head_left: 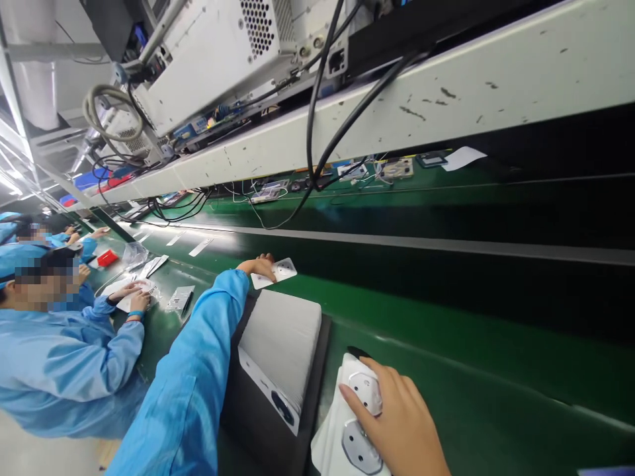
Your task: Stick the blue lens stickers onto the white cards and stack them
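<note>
My left hand [260,266] is stretched forward over the green bench, its thumb and fingers closed on a flat white panel with small dark holes [284,268]. In the near right, my right hand [404,413] grips a white double power socket [353,423], thumb across its face and fingers at the far side. White pieces lie under that socket, partly hidden. Between my hands, a dense stack of thin white sheets or panels [285,324] sits in a dark tray [310,403]. The stack's front piece shows a black oval [284,406].
Co-workers in blue smocks sit along the left; the nearest person's hands [136,297] handle white pieces. Flat white strips [201,247] lie farther along the green line. A scuffed white beam [446,99] crosses above, with black cables [317,132] hanging from it. A red object [106,258] stands left.
</note>
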Available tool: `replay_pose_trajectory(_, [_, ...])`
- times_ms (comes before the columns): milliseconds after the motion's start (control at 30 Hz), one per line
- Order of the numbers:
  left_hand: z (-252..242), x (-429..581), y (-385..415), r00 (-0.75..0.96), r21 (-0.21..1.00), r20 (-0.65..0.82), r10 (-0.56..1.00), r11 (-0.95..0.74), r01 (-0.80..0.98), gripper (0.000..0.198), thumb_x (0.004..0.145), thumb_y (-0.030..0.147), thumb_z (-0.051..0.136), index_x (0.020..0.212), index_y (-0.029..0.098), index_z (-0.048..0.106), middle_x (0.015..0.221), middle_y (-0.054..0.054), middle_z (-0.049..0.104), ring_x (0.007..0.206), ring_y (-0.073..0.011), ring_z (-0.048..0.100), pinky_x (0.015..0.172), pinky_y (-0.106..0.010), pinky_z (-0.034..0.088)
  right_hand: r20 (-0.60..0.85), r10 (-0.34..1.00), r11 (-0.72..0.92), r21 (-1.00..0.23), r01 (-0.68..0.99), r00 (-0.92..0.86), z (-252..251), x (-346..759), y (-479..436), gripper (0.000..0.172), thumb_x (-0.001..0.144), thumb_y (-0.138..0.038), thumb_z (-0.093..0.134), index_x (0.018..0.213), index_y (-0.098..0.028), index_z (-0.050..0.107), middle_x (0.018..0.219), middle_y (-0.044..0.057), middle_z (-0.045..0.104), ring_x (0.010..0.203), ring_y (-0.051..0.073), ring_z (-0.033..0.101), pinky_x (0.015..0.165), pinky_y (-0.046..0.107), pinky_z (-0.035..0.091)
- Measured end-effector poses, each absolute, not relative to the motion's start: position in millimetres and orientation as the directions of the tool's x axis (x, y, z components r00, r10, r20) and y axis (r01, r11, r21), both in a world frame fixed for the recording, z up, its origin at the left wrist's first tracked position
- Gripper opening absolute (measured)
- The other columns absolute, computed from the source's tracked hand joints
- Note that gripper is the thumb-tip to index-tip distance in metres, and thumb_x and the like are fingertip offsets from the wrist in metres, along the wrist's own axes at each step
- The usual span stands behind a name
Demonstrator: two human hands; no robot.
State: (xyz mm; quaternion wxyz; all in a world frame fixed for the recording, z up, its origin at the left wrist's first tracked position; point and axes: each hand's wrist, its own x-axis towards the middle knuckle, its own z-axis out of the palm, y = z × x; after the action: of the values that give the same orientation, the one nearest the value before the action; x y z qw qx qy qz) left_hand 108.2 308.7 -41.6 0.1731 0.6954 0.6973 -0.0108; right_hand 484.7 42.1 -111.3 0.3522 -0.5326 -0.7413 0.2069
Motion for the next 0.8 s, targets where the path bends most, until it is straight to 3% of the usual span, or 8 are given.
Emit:
replay_pose_trajectory(300, [-18.4,76.6,309.0,-0.041,0.262,-0.081,0.996,0.061,0.963,0.036,0.102,0.038,0.065,0.13,0.016,0.06,0.129,-0.011,0.061,0.11,-0.0245,0.064,0.093,-0.044,0.057,0.253,0.951,0.305,-0.685,0.661,-0.177,-111.6,488.3,42.1,0.047,0.096,-0.06,0.051,0.125,-0.024,0.057,0.112,0.007,0.069,0.101,0.031,0.061,0.081,0.045,0.05])
replay_pose_trajectory(467, [13.8,13.4,255.7,-0.042,0.24,-0.097,0.994,0.064,0.969,0.034,0.102,0.038,0.065,0.126,0.015,0.062,0.124,-0.009,0.063,0.106,-0.0238,0.065,0.091,-0.043,0.058,0.268,0.949,0.307,-0.661,0.685,-0.167,-109.2,488.6,42.4,0.048,0.095,-0.062,0.049,0.124,-0.025,0.058,0.11,0.008,0.07,0.098,0.032,0.062,0.077,0.045,0.05])
replay_pose_trajectory(667, [-24.2,0.3,156.0,0.032,0.214,-0.168,0.985,0.004,0.977,0.03,0.103,0.038,0.064,0.123,0.016,0.063,0.12,-0.009,0.064,0.102,-0.0214,0.066,0.089,-0.041,0.059,0.306,0.934,0.347,-0.647,0.68,-0.185,-114.2,486.9,42.2,0.046,0.095,-0.061,0.049,0.122,-0.025,0.058,0.109,0.008,0.07,0.096,0.032,0.063,0.078,0.046,0.049])
replay_pose_trajectory(800, [-39.1,5.1,137.6,0.089,0.237,-0.148,0.985,-0.052,0.97,0.029,0.102,0.037,0.065,0.123,0.016,0.063,0.123,-0.009,0.063,0.106,-0.0224,0.065,0.093,-0.043,0.057,0.312,0.93,0.356,-0.639,0.681,-0.194,-116.5,486.8,41.4,0.045,0.095,-0.06,0.05,0.122,-0.025,0.058,0.111,0.008,0.07,0.098,0.032,0.063,0.081,0.047,0.048])
